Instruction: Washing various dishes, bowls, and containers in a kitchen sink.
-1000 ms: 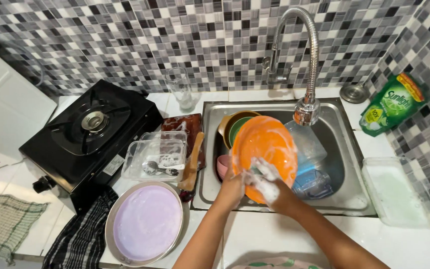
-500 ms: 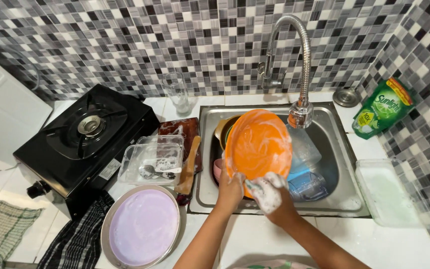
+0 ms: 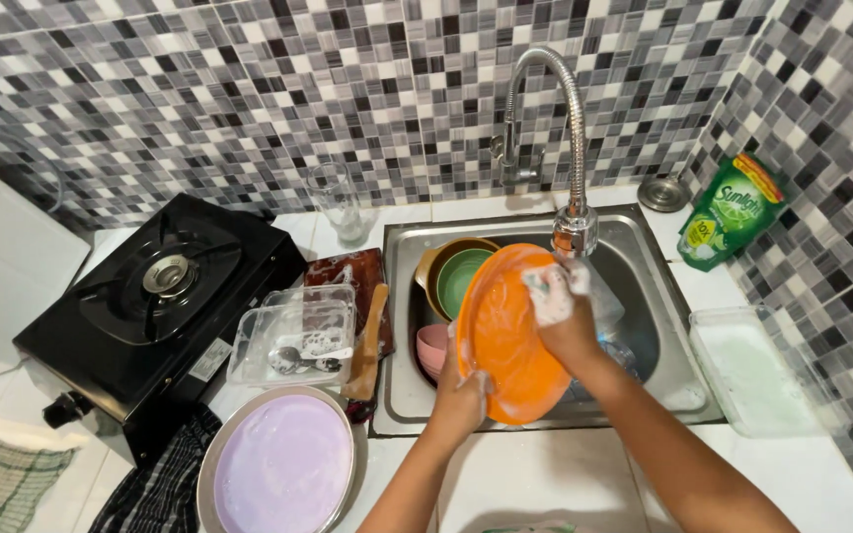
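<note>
Orange plate (image 3: 505, 336) over sink (image 3: 663, 326), bowls (image 3: 451, 286) crowding behind.

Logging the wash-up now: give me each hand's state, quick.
Left hand: closed on the orange plate's lower rim.
Right hand: closed on a soapy sponge, pressed to the plate.

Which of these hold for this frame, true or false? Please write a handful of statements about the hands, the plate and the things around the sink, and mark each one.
1. The left hand grips the lower edge of the orange plate. True.
2. The right hand presses a soapy sponge against the plate. True.
3. The plate lies flat on the counter. False: it is held tilted over the sink.
4. The purple plate sits inside the sink. False: it lies on the counter, left of the sink.
5. A drinking glass stands behind the stove. False: it stands to the stove's right, near the wall.
</note>
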